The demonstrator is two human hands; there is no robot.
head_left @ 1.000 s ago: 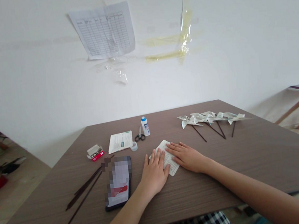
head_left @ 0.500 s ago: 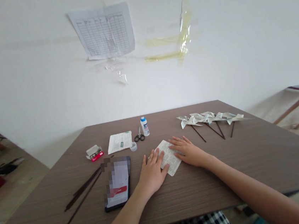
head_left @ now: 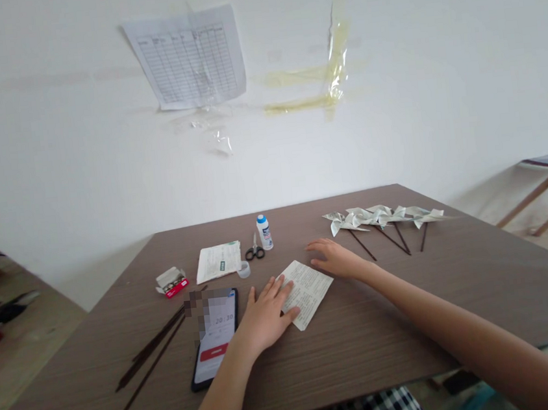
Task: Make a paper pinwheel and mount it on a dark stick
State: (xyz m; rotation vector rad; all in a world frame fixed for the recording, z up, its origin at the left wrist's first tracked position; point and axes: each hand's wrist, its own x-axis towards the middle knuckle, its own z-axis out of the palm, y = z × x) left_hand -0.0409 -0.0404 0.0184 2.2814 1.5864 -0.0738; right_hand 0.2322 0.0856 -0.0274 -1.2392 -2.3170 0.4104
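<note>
A square piece of paper [head_left: 311, 289] with tiny printed words lies flat on the brown worktop [head_left: 353, 353], in front of the person, turned so its corners point like a diamond. The left hand [head_left: 265, 317] lies over the paper's left side, palm down. Its fingers are spread a bit apart and press on the paper without pinching it. The right hand [head_left: 335, 260] is just past the paper's right side. Its fingers are a little bent and close together, with nothing in them, and I cannot tell if they touch the worktop. A phone [head_left: 217, 331] lies left of the left hand, and the left arm hides part of it. Next to the phone are some thin dark sticks [head_left: 146, 354]. Farther back are a small red and white box [head_left: 172, 283], a white packet [head_left: 218, 261] with print on it, a roll of tape [head_left: 244, 270], scissors [head_left: 254, 253] and a white bottle [head_left: 265, 234] with a blue cap, standing up. Over on the right, paper pinwheels [head_left: 381, 216] on dark sticks lie in a row. A sheet with a grid [head_left: 190, 60] is stuck on the white wall [head_left: 414, 99].
</note>
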